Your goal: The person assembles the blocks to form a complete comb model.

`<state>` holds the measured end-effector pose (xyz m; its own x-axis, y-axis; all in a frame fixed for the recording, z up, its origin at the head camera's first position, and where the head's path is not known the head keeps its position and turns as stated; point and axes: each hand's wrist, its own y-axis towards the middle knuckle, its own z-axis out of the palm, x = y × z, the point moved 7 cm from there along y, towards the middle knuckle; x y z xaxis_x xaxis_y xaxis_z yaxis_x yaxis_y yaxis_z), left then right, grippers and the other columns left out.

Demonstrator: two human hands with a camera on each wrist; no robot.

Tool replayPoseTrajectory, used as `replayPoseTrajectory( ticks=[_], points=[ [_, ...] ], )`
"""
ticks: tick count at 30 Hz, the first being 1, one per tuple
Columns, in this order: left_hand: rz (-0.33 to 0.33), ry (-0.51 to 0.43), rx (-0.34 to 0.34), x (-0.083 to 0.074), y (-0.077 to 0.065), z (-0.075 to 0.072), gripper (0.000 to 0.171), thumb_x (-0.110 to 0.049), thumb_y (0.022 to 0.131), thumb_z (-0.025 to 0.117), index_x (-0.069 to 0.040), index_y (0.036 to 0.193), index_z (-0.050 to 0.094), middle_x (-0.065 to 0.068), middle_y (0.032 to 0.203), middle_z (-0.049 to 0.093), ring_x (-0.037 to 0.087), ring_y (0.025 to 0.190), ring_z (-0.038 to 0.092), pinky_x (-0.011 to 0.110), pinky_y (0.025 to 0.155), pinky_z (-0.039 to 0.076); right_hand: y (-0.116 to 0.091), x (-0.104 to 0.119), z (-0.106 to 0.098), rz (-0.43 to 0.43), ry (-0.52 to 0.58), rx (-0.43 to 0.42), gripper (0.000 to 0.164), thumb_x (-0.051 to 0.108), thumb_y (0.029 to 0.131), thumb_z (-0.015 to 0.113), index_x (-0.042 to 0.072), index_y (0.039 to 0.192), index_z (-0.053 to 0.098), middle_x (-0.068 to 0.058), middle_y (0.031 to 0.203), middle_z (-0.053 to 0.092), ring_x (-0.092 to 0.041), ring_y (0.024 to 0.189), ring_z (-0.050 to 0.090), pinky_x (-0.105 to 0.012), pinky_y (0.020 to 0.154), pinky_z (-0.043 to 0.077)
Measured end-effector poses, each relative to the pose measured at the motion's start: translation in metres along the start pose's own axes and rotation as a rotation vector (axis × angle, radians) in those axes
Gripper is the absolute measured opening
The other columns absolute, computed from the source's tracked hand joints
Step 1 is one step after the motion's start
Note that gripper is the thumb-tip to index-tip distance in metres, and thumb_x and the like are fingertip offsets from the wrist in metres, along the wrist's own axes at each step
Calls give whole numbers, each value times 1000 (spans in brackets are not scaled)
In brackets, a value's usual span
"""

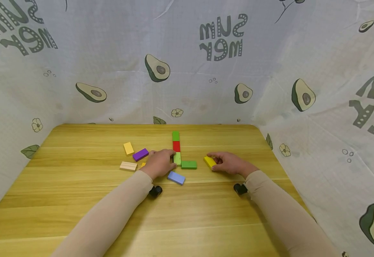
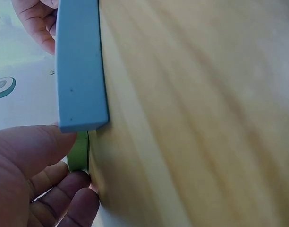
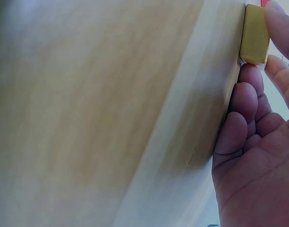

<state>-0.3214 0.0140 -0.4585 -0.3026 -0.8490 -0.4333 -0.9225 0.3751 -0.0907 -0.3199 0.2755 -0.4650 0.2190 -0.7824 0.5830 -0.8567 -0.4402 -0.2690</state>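
In the head view, my left hand point(image 1: 161, 162) holds a light green block point(image 1: 177, 159), with the thumb near one end and a finger near the other. This block continues a column with a red block point(image 1: 176, 146) and a green block point(image 1: 175, 136) beyond it. Another green block point(image 1: 189, 165) lies crosswise at the column's near end, to the right. A blue block point(image 2: 80, 66) looms large before the left hand in the left wrist view. My right hand point(image 1: 228, 163) pinches a yellow block point(image 3: 255, 35) by its edges, low over the table, to the right of the others.
Left of the left hand lie a purple block point(image 1: 140, 154), a yellow-orange block point(image 1: 128, 148) and a bare wood block point(image 1: 128, 166). An orange block point(image 1: 143, 165) is mostly hidden by that hand. The wooden table point(image 1: 199, 221) ends at a printed cloth point(image 1: 193, 92) behind.
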Motion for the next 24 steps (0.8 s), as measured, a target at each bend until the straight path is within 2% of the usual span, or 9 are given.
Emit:
replayPoseTrajectory(
  ticks=[14, 18, 24],
  points=[
    [6, -8, 2, 4, -2, -1, 58, -35, 99, 74, -13, 150, 58, 7, 151, 62, 26, 145, 55, 55, 116, 32, 2, -3, 1, 0, 15, 2, 59, 20, 100, 73, 5, 154, 52, -5, 94, 54, -19, 80, 47, -32, 74, 40],
    [21, -45, -3, 6, -6, -9, 58, -34, 99, 74, -12, 150, 58, 8, 151, 62, 29, 146, 52, 55, 118, 33, 2, -4, 2, -6, 15, 3, 59, 20, 101, 72, 5, 154, 51, -5, 93, 54, -19, 79, 46, -32, 73, 39],
    [51, -21, -21, 19, -18, -30, 56, -34, 102, 71, -12, 151, 57, 9, 153, 59, 33, 147, 51, 58, 121, 35, 2, -2, 1, -7, 18, 3, 59, 20, 101, 72, 4, 154, 51, -5, 93, 54, -19, 78, 45, -31, 72, 39]
  ],
)
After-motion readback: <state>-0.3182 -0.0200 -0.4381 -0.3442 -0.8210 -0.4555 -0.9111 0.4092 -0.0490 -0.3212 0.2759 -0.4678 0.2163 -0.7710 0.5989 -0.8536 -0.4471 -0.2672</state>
